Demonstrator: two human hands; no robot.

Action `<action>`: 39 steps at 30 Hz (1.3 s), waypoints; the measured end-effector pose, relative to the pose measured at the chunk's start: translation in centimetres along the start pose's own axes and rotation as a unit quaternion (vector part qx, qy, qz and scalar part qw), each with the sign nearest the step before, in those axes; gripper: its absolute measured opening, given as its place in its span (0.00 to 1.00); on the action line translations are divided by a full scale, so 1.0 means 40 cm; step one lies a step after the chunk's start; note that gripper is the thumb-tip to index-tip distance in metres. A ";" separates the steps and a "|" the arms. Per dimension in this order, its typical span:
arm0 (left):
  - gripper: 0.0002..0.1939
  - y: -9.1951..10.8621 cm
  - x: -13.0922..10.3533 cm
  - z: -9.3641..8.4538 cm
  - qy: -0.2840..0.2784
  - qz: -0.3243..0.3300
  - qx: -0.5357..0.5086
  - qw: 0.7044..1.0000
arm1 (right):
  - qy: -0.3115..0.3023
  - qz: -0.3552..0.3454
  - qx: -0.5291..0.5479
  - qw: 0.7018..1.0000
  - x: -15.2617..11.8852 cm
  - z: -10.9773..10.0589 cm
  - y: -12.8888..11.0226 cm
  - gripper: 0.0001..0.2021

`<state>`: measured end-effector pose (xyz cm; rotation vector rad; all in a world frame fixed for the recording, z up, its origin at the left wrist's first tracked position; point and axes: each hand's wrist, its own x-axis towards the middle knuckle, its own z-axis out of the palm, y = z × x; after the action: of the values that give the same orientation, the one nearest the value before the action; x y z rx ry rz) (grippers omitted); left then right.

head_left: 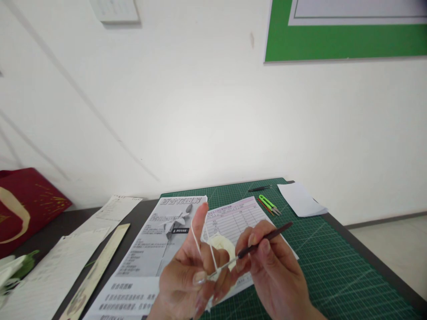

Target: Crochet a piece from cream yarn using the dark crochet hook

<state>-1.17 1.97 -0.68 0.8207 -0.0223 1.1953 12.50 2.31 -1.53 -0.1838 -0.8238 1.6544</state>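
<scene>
My left hand [191, 266] has its index finger raised, with white yarn [211, 244] looped over it and running down to a hook. The thumb and other fingers pinch the yarn at the hook's tip. My right hand [275, 266] is closed round the dark handle of a crochet hook [262, 242], whose metal shaft points left to my left fingertips. Behind the fingers, a roundish cream-white ball of yarn [223, 243] lies over a printed form [238, 216]. My fingers partly hide the work at the hook's tip.
A green cutting mat [328, 262] covers the dark table. On it are green thread snips [268, 203], dark tweezers [259, 189], white paper [300, 198] and a printed flower sheet [143, 249]. Leftward are a ruler [96, 275], handwritten sheets [55, 275] and a red bag [30, 204].
</scene>
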 end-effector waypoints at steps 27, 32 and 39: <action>0.35 0.000 -0.008 -0.021 -0.023 0.057 0.025 0.998 | 0.000 -0.125 -0.150 0.981 -0.016 -0.002 -0.016 0.05; 0.34 0.009 -0.004 -0.014 -0.031 0.043 0.046 0.998 | -0.008 -0.158 -0.176 0.972 -0.018 -0.001 -0.015 0.05; 0.34 0.013 -0.002 -0.011 -0.021 0.036 0.042 0.998 | -0.024 -0.137 -0.150 0.979 -0.016 -0.009 -0.012 0.06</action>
<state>-1.82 2.22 -0.74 0.9246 -0.0373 1.2542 13.24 1.87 -1.69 -0.2296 -1.0852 1.2758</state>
